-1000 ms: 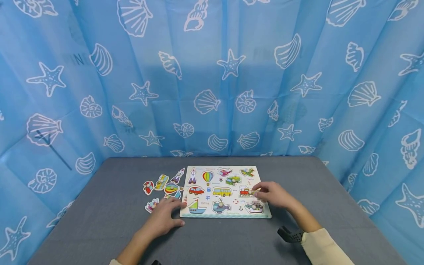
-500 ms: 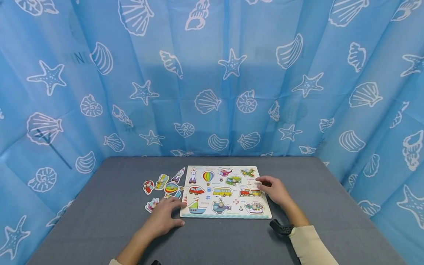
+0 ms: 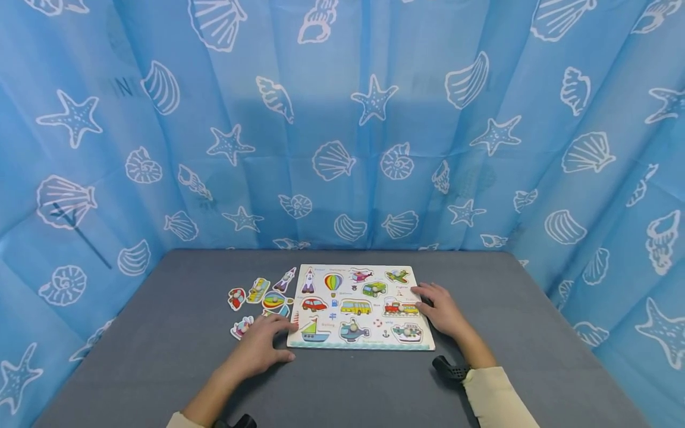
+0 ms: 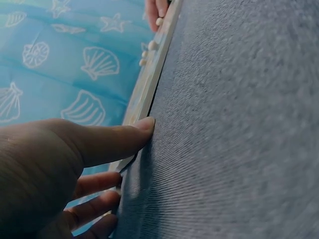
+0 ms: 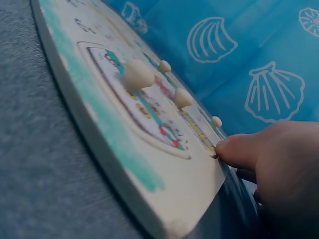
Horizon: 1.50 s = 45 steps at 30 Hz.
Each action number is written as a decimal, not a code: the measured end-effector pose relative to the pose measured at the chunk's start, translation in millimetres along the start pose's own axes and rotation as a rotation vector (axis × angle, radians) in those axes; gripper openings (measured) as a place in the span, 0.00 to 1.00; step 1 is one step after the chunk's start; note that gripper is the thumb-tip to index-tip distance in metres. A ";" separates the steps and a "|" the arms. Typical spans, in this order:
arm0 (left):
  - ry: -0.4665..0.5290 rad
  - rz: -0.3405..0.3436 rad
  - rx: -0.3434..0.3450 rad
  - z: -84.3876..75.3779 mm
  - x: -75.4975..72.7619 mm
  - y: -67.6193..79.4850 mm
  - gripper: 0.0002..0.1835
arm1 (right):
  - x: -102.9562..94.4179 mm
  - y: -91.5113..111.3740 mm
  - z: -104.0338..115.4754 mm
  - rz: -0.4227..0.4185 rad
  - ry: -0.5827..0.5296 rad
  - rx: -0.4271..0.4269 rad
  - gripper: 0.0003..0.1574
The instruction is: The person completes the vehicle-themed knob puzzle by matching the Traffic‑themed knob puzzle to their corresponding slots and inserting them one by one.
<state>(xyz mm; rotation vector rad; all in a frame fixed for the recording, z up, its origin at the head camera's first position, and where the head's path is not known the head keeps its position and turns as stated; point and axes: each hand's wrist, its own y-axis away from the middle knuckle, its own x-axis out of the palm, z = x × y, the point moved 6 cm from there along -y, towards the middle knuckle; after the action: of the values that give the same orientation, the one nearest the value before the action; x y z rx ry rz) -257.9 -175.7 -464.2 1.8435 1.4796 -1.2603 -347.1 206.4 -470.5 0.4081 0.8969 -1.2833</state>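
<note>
A white wooden peg puzzle board (image 3: 374, 345) with vehicle pictures lies on the table. Several knobbed pieces sit in it, among them a red train (image 3: 393, 307), a ship (image 3: 409, 332) and a submarine (image 3: 352, 330). My left hand (image 3: 258, 345) rests at the board's left edge, fingers spread, its thumb (image 4: 124, 138) by the front left corner in the left wrist view. At the right edge is my right hand (image 3: 443, 309), its fingers loosely extended. In the right wrist view its thumb (image 5: 239, 149) meets the board's side near the train. Neither hand holds a piece.
Loose puzzle pieces lie left of the board: a balloon (image 3: 273, 299), a rocket (image 3: 285, 279), a bus (image 3: 258, 290), a red car (image 3: 236, 299) and a pink-and-white one (image 3: 242, 327). My left hand partly covers another. A blue shell-patterned curtain (image 3: 332, 196) hangs behind the grey table (image 3: 348, 386).
My right hand has left the train piece and moved to the board's right edge. My left hand has stayed at the left edge. The head view has shifted slightly.
</note>
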 end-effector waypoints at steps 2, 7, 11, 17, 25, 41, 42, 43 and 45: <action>0.021 0.011 0.000 2.7 -0.5 -0.4 0.26 | 1.6 0.6 1.3 0.010 -0.001 -0.002 0.24; 0.071 0.036 0.006 10.4 -3.0 -3.2 0.22 | 5.6 3.2 2.8 0.016 0.022 -0.020 0.24; 0.136 0.033 0.012 16.2 -9.8 -11.1 0.16 | 6.4 6.1 1.9 0.011 0.022 -0.009 0.24; 0.194 -0.081 0.037 26.2 -23.7 -32.8 0.07 | 2.9 7.4 1.4 -0.006 0.017 0.002 0.24; 0.084 -0.172 -0.019 46.5 -36.5 -72.3 0.04 | -0.4 6.2 5.8 -0.016 0.037 -0.017 0.24; -0.071 -0.037 -0.279 75.8 -38.2 -116.5 0.06 | 0.2 5.4 6.2 -0.025 0.051 -0.023 0.23; -0.070 -0.032 -0.293 76.5 -37.6 -117.0 0.06 | 0.5 5.9 6.0 -0.020 0.051 -0.020 0.24; -0.069 -0.026 -0.303 77.0 -36.8 -117.4 0.06 | 0.7 6.4 5.7 -0.016 0.052 -0.018 0.24; -0.068 -0.018 -0.316 76.9 -35.2 -118.7 0.08 | 0.9 7.2 5.6 -0.015 0.054 -0.018 0.23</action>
<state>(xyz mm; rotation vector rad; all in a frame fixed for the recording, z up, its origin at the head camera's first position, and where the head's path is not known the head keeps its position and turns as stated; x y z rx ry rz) -396.6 -217.6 -448.5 1.5693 1.5603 -1.0175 -338.4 203.8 -469.3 0.4244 0.9578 -1.2824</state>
